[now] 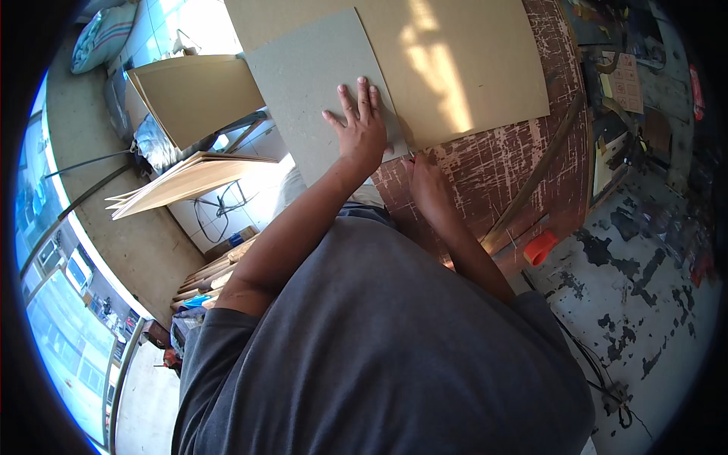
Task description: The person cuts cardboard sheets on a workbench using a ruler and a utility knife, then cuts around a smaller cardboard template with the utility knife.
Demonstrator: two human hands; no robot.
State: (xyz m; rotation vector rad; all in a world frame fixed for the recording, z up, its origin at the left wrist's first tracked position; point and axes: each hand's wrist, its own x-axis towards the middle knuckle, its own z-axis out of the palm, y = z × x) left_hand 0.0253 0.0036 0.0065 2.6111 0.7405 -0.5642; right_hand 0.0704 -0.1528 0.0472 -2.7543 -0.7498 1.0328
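A stiff grey board [318, 83] lies over a larger tan board [485, 68] on the worn brown tabletop [485, 163]. Pressed flat on the grey board near its right edge is my left hand [360, 133], open with the fingers spread. My right hand [428, 182] is closed at the near right corner of the grey board, by the near edge of the tan sheet. A small thin-tipped tool [412, 157] pokes out of its fingers; most of it is hidden, so its exact kind does not show.
A long thin strip [531, 186] lies across the table's right side, with an orange-red ring-shaped object [540, 248] at the near edge. Folded tan boards [197, 95] and thin panels [186, 182] stand to the left. Cables [599, 371] trail over the peeling floor at right.
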